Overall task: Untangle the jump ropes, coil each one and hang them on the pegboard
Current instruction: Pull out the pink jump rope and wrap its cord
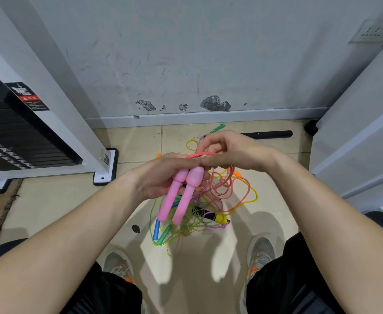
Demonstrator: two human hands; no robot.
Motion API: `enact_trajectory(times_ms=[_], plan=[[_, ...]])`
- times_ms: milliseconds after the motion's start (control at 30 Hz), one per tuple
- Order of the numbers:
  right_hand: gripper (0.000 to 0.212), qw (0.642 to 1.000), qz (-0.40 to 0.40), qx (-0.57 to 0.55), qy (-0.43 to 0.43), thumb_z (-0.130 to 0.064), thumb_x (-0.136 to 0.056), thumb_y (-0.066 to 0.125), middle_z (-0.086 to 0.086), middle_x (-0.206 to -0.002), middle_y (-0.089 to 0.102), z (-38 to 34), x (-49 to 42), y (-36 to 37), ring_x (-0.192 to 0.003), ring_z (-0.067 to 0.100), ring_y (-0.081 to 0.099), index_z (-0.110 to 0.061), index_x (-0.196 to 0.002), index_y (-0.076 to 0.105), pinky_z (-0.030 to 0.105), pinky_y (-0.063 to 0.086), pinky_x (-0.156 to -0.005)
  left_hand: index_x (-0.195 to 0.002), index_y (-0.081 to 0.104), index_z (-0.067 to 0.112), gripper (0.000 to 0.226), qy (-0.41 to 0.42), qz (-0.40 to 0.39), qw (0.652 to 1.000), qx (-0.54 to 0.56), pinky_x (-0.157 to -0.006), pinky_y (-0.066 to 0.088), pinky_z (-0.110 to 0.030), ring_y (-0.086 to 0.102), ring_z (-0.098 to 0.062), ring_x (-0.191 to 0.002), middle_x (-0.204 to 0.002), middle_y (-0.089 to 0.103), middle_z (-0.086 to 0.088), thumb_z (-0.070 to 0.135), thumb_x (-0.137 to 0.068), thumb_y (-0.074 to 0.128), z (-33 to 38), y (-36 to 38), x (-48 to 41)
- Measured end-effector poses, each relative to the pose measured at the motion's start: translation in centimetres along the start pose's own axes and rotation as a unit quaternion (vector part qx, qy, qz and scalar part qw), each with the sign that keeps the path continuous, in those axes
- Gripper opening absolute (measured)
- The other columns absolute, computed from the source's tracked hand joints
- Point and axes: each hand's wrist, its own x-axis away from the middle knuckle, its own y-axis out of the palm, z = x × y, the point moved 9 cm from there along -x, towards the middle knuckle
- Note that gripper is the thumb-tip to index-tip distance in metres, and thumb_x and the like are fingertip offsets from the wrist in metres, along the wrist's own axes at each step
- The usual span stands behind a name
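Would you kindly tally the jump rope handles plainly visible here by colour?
Pink handles: 2
Green handles: 2
Orange handles: 2
Blue handle: 1
Yellow-and-black handle: 1
Total: 8

— What is the person wearing?
— Black trousers on both legs, with a slight sheen to the cloth.
— And on the feet?
— Grey mesh trainers. The left shoe and the right shoe have pale soles and small orange patches near the trouser hems.
— The arms?
— Bare forearms. The left hand and right hand are bare too.
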Motion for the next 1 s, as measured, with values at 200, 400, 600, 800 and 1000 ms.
enact_trajectory(times_ms=[200,400,600,800,1000], plan=[[0.032,0.996,0.026,0.078,0.023,-0.034,-0.090,0.073,0.004,-0.055,0.054,0.7,1.0,-2.7,-0.057,0.018,0.047,-0.015,-0.066,0.063,0.033,0.036,-0.062,-0.098,0.068,0.005,0.017,-0.032,-0.080,0.993,-0.083,-0.077,0.059,-0.033,0.070,-0.026,-0.088,-0.095,0.071,-0.015,0.020,-0.094,0.062,-0.7,0.6,0.4],[0.039,0.997,0.062,0.034,0.006,-0.053,-0.081,0.070,0.006,-0.060,0.035,0.6,0.8,-2.5,-0.063,0.024,0.032,-0.019,-0.067,0.058,0.038,0.029,-0.059,-0.097,0.068,-0.001,0.015,-0.012,-0.118,0.985,-0.127,-0.100,0.048,-0.044,0.065,-0.034,-0.101,-0.101,0.071,-0.019,0.006,-0.094,0.055,-0.6,0.5,0.5],[0.019,0.993,0.111,0.024,-0.023,-0.026,-0.092,0.070,-0.004,-0.059,0.040,0.2,0.4,-3.1,-0.057,0.008,0.034,-0.015,-0.077,0.068,0.024,0.028,-0.054,-0.126,0.060,0.002,0.039,0.042,-0.085,0.993,-0.073,-0.099,0.045,-0.047,0.059,-0.035,-0.104,-0.099,0.068,-0.016,0.006,-0.087,0.062,0.2,0.1,-0.1],[0.025,0.986,0.163,0.027,-0.038,-0.034,-0.084,0.077,-0.001,-0.057,0.037,-0.3,0.2,-3.8,-0.053,0.010,0.029,-0.014,-0.072,0.068,0.025,0.023,-0.050,-0.117,0.065,-0.003,0.052,0.015,-0.059,0.998,-0.028,-0.093,0.050,-0.042,0.059,-0.035,-0.099,-0.082,0.056,-0.010,0.037,-0.103,0.035,-0.2,0.5,-0.3],[0.028,0.986,0.157,0.036,-0.032,-0.029,-0.087,0.076,-0.007,-0.051,0.033,-0.1,0.1,-3.7,-0.048,0.007,0.026,-0.015,-0.067,0.063,0.021,0.021,-0.046,-0.110,0.064,-0.005,0.032,0.075,-0.055,0.989,-0.118,-0.103,0.045,-0.051,0.061,-0.035,-0.100,-0.082,0.070,-0.007,0.016,-0.105,0.040,0.5,0.9,-0.5]])
